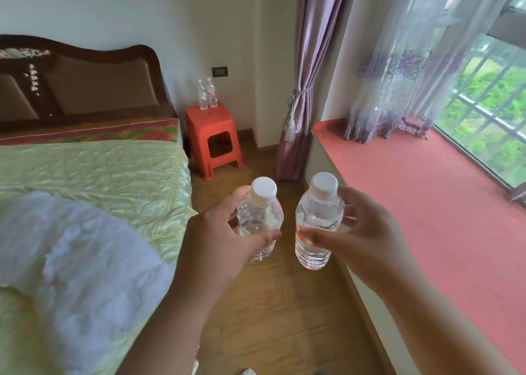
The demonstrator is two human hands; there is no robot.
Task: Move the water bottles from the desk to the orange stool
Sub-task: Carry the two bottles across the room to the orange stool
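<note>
- Hands of the person are both raised in front of the body, over the wooden floor (264,303) between the bed (94,175) and the window ledge (427,192).
- Left hand (216,241) is wrapped around a clear water bottle (260,218); the thumb lies across the front of it and the fingers go behind it. This bottle stands almost upright, a little tilted, and has a white cap (263,190).
- Right hand (367,232) holds a second clear bottle (317,226) in the same way, thumb in front, fingers behind. Its white cap (324,185) is also on top.
- Both bottles are in the air, just beside each other but not touching, and both look full of clear water.
- Orange stool (213,135) stands farther away, in the corner by the white wall, between the head of the bed and the purple curtain (307,75).
- Two more bottles (207,94) stand already on the top of the stool, at its back edge, close together and upright. Their labels are too small to read.
- Bed has a pale green cover, and a white blanket (71,246) lies on it at the left.
- Window ledge at the right is red, and a thin pale curtain (412,61) hangs down to it.
- Desk I cannot see from here.
</note>
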